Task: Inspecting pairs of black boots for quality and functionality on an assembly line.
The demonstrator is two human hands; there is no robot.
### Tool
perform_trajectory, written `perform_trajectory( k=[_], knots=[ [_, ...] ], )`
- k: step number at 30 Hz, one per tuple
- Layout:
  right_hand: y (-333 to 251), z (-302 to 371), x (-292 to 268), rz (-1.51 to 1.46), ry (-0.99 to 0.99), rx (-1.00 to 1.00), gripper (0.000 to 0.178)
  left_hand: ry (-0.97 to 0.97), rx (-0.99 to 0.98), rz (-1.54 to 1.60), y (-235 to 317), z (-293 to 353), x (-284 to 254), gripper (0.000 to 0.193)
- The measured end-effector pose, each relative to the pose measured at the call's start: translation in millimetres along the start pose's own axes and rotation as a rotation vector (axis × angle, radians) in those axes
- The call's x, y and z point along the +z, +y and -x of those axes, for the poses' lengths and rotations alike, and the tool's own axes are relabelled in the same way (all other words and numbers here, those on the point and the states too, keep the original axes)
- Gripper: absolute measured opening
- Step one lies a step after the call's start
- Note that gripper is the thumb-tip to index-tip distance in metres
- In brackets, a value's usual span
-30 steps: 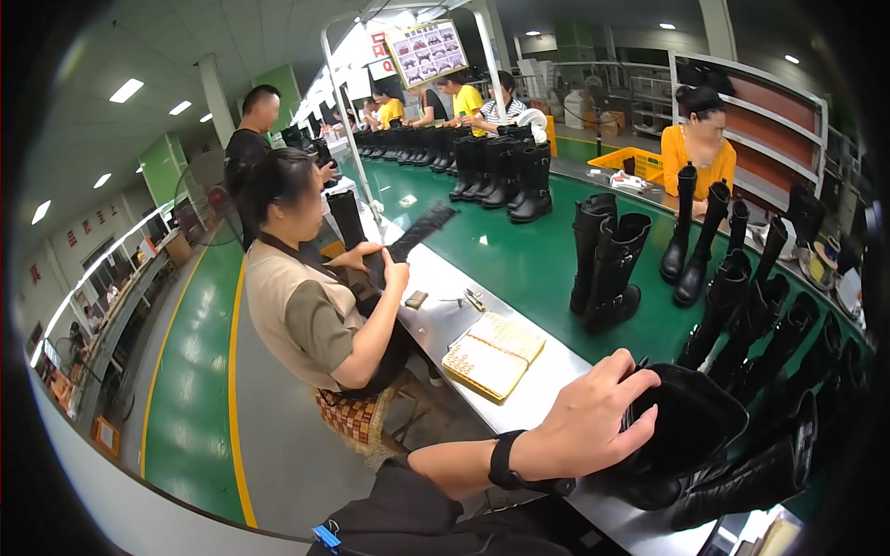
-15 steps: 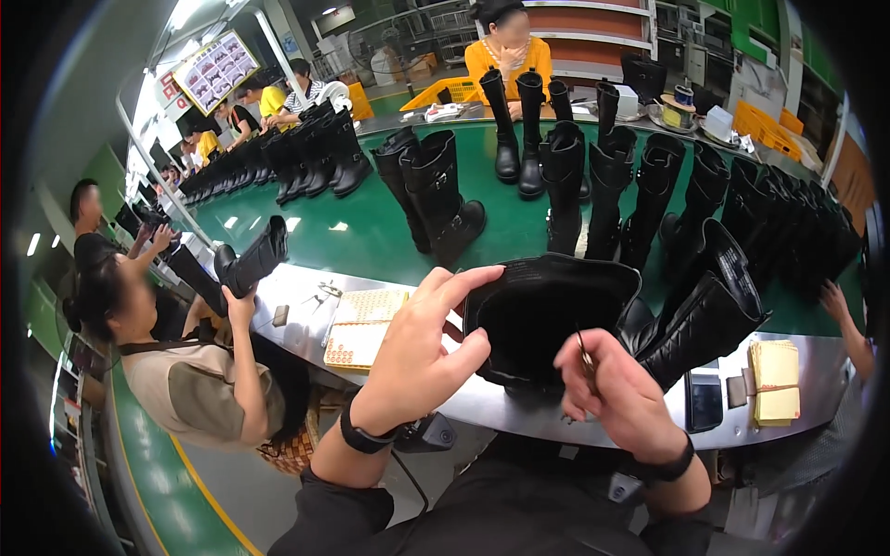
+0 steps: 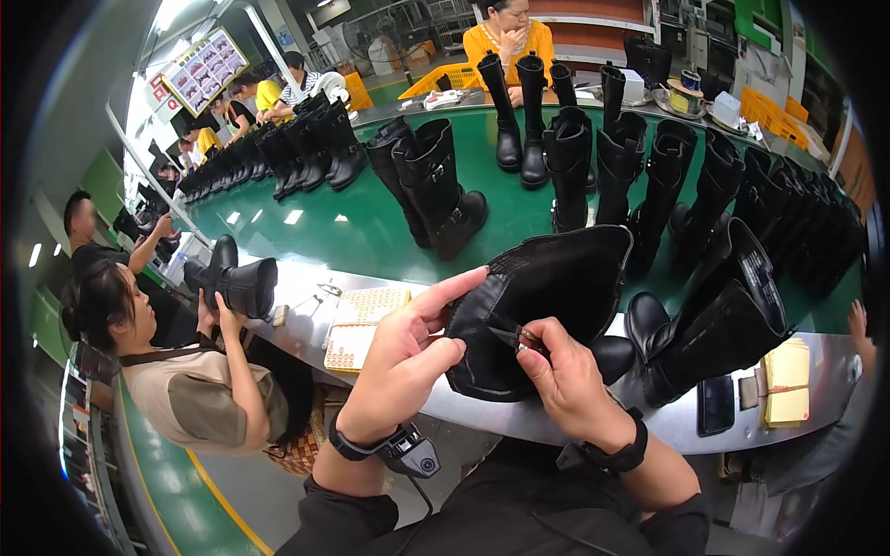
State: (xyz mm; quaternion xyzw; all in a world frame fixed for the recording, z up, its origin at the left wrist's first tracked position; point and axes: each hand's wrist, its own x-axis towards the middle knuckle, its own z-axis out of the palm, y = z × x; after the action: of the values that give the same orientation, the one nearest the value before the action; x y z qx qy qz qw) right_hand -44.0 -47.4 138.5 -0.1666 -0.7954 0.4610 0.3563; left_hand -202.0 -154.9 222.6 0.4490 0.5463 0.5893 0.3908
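Note:
A black boot (image 3: 565, 264) is tilted in front of me, its wide shaft opening turned toward me. My left hand (image 3: 394, 366) is closed on the left side of the shaft rim, thumb on the near side and index finger stretched along the edge. Inside the opening, close to the left thumb, is the tip of a small pair of metal thread snips (image 3: 506, 335). My right hand (image 3: 575, 385) is shut on them, partly hiding the handle. Another black boot (image 3: 709, 343) leans just right of the held one.
Stickered sheets (image 3: 366, 320) lie left on the metal ledge (image 3: 473, 412); a phone (image 3: 715, 405) and yellow cards (image 3: 786, 380) lie right. Several boots (image 3: 431, 185) stand on the green table (image 3: 343, 246). A co-worker at left holds a boot (image 3: 246, 287); another person (image 3: 510, 42) sits opposite.
The boot has tilted, its opening swinging up and to the right. My right hand has moved the snips left into the opening. The co-worker at left has turned their boot.

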Motion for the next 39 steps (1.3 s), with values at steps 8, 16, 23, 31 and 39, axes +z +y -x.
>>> perform_trajectory(
  k=[8,16,23,31,39],
  knots=[
    [5,-1,-5,-0.025,-0.037,0.087,0.025,-0.008,-0.004,-0.011,-3,-2,1,0.062],
    [2,-7,-5,0.046,0.007,-0.058,0.022,-0.046,-0.015,-0.018,-3,1,3,0.061],
    [0,-8,-10,0.092,0.021,-0.128,0.021,0.013,0.008,-0.052,-6,4,13,0.065],
    [5,18,-29,-0.425,-0.058,0.086,0.017,0.012,0.049,-0.094,-13,6,14,0.065],
    [-47,139,-151,-0.407,0.21,-0.036,0.046,-0.204,0.259,-0.615,9,13,5,0.063]
  ],
)
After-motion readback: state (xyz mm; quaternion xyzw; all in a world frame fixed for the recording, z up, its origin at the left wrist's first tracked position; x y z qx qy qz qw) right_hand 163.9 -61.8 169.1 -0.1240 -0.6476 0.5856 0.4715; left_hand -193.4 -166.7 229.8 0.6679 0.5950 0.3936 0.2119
